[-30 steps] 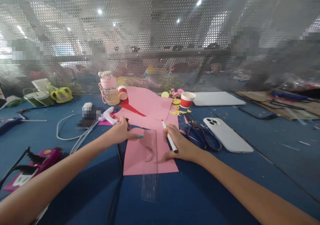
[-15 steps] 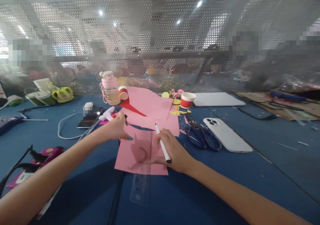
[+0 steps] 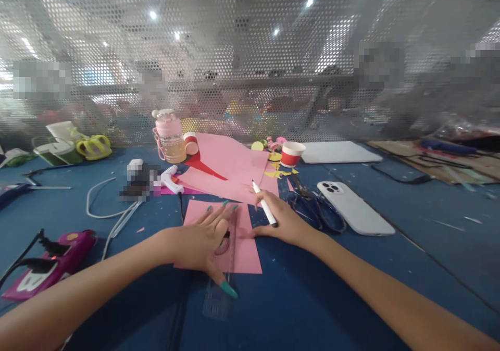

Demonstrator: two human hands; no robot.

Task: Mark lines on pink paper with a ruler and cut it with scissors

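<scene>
The left hand (image 3: 199,244) is spread wide, palm down, over a small pink paper sheet (image 3: 250,257) and a clear plastic ruler (image 3: 215,301) that lies across it and runs past its near edge onto the blue bench (image 3: 312,299). A small black object shows among its fingers; whether it is gripped is unclear. The right hand (image 3: 279,220) is closed around a white marker with a black end (image 3: 264,205), its tip pointing away over the bench, beside the sheet. Beyond, a clear bottle with a pink top (image 3: 172,142) stands upright, partly filled with yellowish liquid. Just beside it, a small red-and-white cup (image 3: 190,143) is tilted, its contents hidden. Right of the larger pink sheets (image 3: 230,155), a red-banded white paper cup (image 3: 292,154) stands upright near yellow scraps (image 3: 280,174); its bottom cannot be seen.
</scene>
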